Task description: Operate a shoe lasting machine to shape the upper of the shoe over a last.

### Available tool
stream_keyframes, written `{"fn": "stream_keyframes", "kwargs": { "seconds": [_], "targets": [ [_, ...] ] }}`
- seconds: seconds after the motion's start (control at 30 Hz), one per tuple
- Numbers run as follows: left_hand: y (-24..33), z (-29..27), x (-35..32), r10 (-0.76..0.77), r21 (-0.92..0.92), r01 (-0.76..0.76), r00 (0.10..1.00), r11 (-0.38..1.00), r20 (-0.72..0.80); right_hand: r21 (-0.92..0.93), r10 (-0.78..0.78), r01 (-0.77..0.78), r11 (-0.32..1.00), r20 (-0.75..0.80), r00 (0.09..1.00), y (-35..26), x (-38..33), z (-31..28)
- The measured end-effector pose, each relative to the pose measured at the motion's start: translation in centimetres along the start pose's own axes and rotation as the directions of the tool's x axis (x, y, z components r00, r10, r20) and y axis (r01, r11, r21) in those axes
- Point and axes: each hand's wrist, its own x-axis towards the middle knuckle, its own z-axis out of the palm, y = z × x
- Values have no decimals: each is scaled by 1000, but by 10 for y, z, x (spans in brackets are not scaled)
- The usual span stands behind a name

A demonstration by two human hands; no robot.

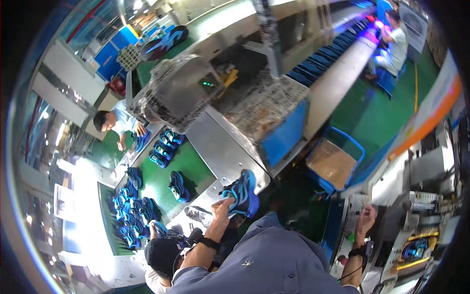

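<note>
My left hand [223, 208] is closed on a blue and black sneaker [243, 192], gripping it at its left side. The sneaker is held by the corner of a grey metal machine table [208, 144]. Over on the right, my right hand [364, 219] hovers at the pale control panel [353, 208] of a machine, its fingers apart and nothing seen in them. A green button [351, 237] sits below that hand. Inside the machine at the far right, another blue sneaker [417, 249] lies within a yellow-edged frame.
Several sneakers [129, 210] crowd a green belt [159, 188] at left. A co-worker in a black cap [164, 255] is close by my left arm; another person [117, 120] handles shoes beyond. A blue cart [330, 164] stands ahead right. Dark shoes line a conveyor [338, 93].
</note>
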Motion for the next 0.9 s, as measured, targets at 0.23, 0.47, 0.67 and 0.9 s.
{"fn": "stream_keyframes", "kwargs": {
  "seconds": [0.23,0.47,0.67,0.9],
  "targets": [
    [1,-133,207,194,236,-105,898,966,-395,169,-454,433,885,113,884,-334,204,69],
    [-18,-216,330,436,643,35,706,765,-558,174,-940,938,298,226,256,-737,290,198],
    [-37,-222,347,422,672,12,770,741,-479,215,-906,975,-54,400,-139,-964,278,394],
    [-21,-208,340,224,485,136,760,864,-611,566,-779,793,225,594,-202,-1065,191,511]
  ]
}}
